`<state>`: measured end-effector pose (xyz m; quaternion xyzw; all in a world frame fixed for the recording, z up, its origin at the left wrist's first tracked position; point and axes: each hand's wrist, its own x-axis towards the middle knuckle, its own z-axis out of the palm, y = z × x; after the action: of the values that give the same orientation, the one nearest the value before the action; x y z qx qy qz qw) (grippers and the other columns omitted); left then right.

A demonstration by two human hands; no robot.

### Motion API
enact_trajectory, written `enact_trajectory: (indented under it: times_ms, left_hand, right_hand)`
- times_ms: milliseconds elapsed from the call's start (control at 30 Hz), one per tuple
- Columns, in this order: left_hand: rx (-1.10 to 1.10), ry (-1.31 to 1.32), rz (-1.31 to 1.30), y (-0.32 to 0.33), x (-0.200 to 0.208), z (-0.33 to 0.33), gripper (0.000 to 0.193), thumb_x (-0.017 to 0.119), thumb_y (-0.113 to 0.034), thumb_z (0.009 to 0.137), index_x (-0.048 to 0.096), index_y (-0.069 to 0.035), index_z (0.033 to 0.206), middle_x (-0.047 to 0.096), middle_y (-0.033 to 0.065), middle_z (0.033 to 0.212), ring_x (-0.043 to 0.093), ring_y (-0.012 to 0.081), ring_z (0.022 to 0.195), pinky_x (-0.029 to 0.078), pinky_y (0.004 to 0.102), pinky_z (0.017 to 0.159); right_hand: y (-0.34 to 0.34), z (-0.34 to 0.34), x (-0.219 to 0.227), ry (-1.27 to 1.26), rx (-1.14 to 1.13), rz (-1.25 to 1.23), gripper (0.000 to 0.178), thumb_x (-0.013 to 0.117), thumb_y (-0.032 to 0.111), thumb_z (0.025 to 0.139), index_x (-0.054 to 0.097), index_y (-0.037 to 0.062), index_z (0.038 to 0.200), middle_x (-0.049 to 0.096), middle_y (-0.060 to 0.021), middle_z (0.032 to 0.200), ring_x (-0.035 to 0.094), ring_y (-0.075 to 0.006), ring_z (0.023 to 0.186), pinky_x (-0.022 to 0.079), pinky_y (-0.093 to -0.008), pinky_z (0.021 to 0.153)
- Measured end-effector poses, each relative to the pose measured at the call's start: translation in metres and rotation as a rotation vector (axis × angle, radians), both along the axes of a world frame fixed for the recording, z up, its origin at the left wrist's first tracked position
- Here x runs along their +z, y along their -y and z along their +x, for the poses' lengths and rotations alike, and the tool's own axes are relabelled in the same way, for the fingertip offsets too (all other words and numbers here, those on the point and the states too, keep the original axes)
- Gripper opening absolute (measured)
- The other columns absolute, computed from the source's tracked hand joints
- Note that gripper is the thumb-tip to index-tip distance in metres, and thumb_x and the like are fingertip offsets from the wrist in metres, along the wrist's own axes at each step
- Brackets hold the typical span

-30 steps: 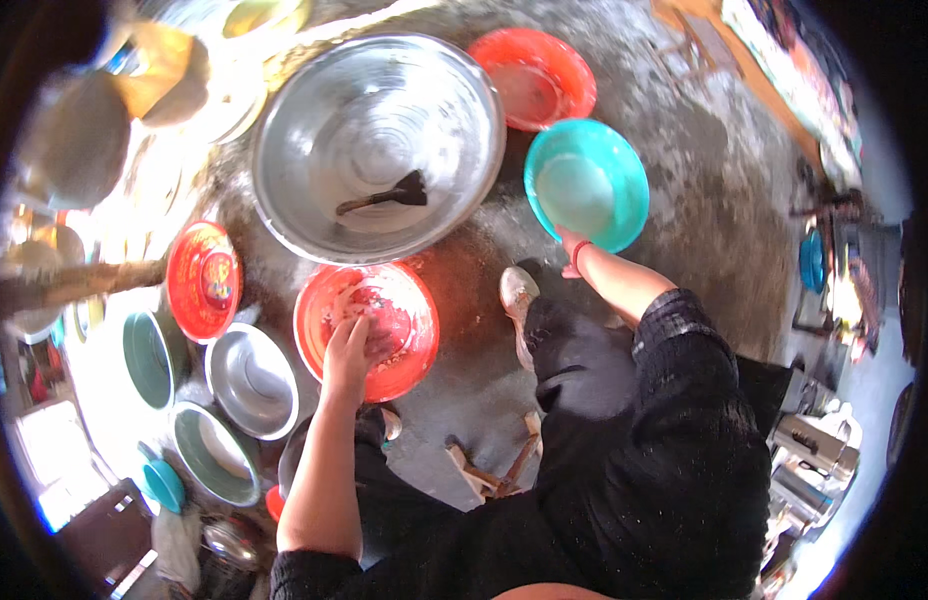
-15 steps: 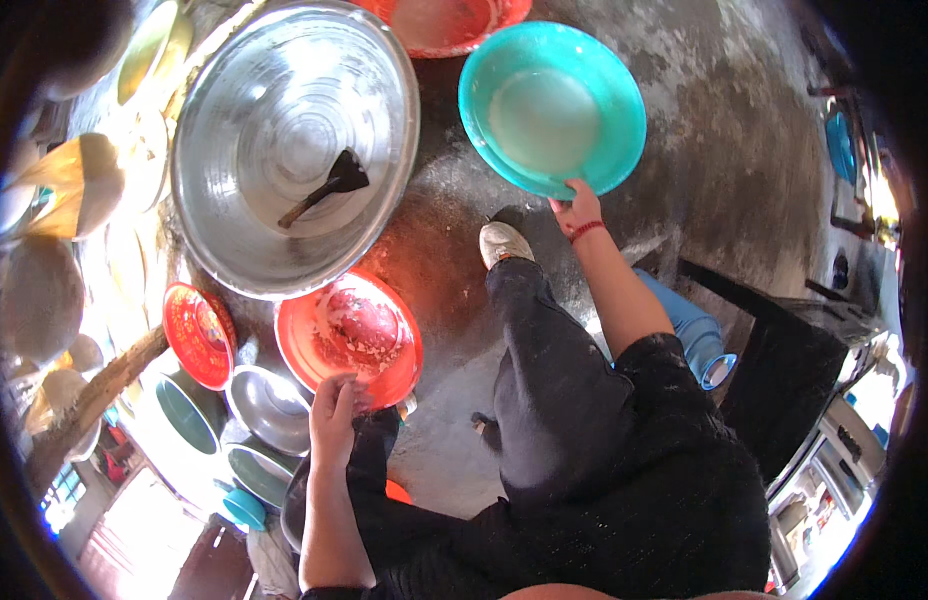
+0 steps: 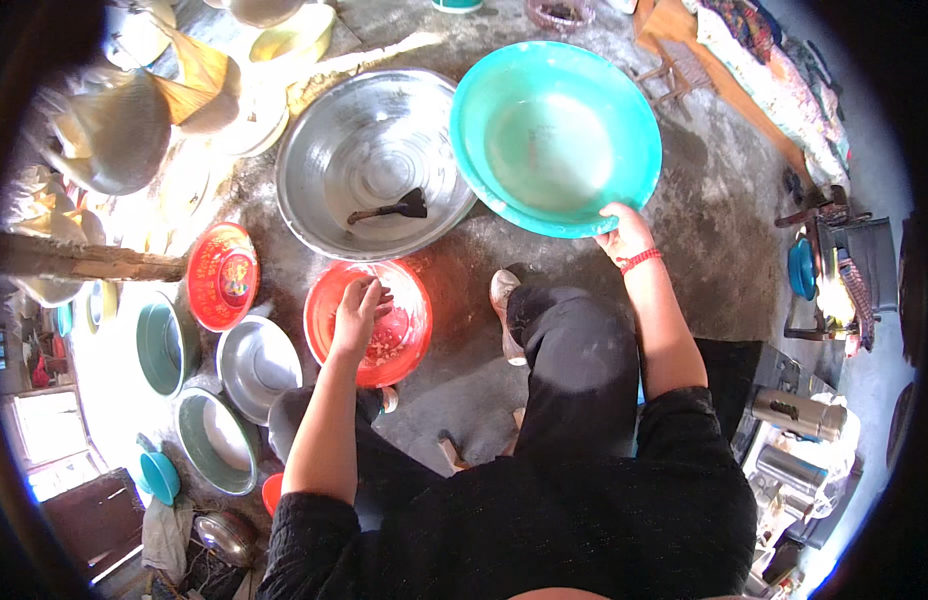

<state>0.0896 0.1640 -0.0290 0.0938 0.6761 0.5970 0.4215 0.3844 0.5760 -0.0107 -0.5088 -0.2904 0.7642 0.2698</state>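
Observation:
My right hand [image 3: 627, 236] grips the near rim of a large turquoise plastic basin [image 3: 624, 130], which is held up and tilted. A whitish film shows on the inside bottom of the basin. My left hand [image 3: 355, 312] is over a red basin [image 3: 414, 320], its fingers bent and slightly apart, with nothing visible in them. Pale crumbs or scraps cling inside that red basin. Beyond it stands a wide metal basin [image 3: 302, 165], partly overlapped in view by the turquoise one. A dark flat-bladed scraper [image 3: 412, 204] with a wooden handle lies inside the metal basin.
At left are a patterned red basin [image 3: 202, 275], a metal bowl [image 3: 234, 370], green-grey tubs [image 3: 189, 435] and a wooden pole [image 3: 104, 262]. Pale sheet-like pieces [image 3: 119, 130] hang at upper left. A chair [image 3: 864, 260] and steel flasks [image 3: 799, 412] are on the right.
My right hand has raised the turquoise basin closer, so it looks larger and overlaps the metal basin. My left hand has moved from the red basin's near rim to over its inside. The view has shifted.

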Motion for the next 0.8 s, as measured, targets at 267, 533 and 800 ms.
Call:
enact_trajectory:
  times_ms: [267,533,800]
  left_hand:
    - [0.161,0.287,0.346,0.075,0.045,0.059,0.064,0.065,-0.038,0.104,0.041,0.001,0.149,0.063,0.0217,0.128,0.064,0.0336,0.122,0.055,0.0461,0.101]
    - [0.111,0.535,-0.195,0.115,-0.119,0.129,0.046,0.064,-0.038,0.103,0.054,-0.006,0.135,0.068,0.0223,0.114,0.070,0.0325,0.091,0.060,0.0444,0.073]
    - [0.566,0.907,-0.437,0.105,-0.245,0.170,0.063,0.063,-0.050,0.099,0.047,-0.011,0.146,0.061,0.0227,0.117,0.065,0.0403,0.100,0.057,0.0533,0.082]
  right_hand:
    - [0.111,0.011,0.090,-0.019,0.154,-0.029,0.025,0.066,0.003,0.083,0.062,0.0094,0.106,0.070,-0.0028,0.097,0.070,-0.0196,0.080,0.061,-0.0337,0.068]
    - [0.166,0.020,0.008,0.031,0.196,-0.121,0.019,0.064,0.004,0.082,0.060,0.0076,0.100,0.067,-0.0072,0.092,0.067,-0.0249,0.078,0.062,-0.0393,0.071]
    - [0.169,0.023,-0.050,0.076,0.172,-0.213,0.031,0.061,-0.002,0.083,0.062,0.0081,0.113,0.068,-0.0061,0.101,0.068,-0.0234,0.089,0.061,-0.0398,0.074]
